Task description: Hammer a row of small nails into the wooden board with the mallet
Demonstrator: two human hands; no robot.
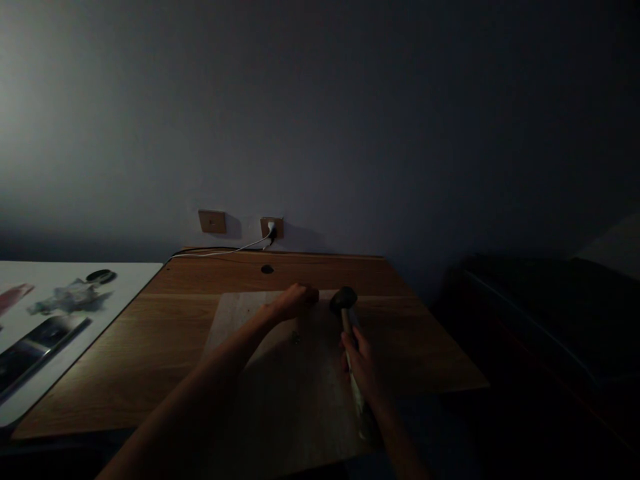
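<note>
My right hand point(361, 363) is wrapped around the handle of a mallet point(345, 300), its dark rounded head pointing away from me. My left hand point(294, 300) is closed over the far part of a pale board point(235, 327), to the left of the mallet head. Whatever its fingers hold is too dark and small to name. A small object point(296, 338) lies on the board just below my left hand; its kind is unclear. The scene is dim, and shadow covers the near part of the board.
Beneath the board is a wooden table point(165, 333) with a round cable hole point(267, 269). A white cable point(225, 253) runs along its back to a wall socket point(273, 228). At left, a white table point(135, 273) bears a crumpled plastic bag point(75, 297) and a dark flat case point(40, 350).
</note>
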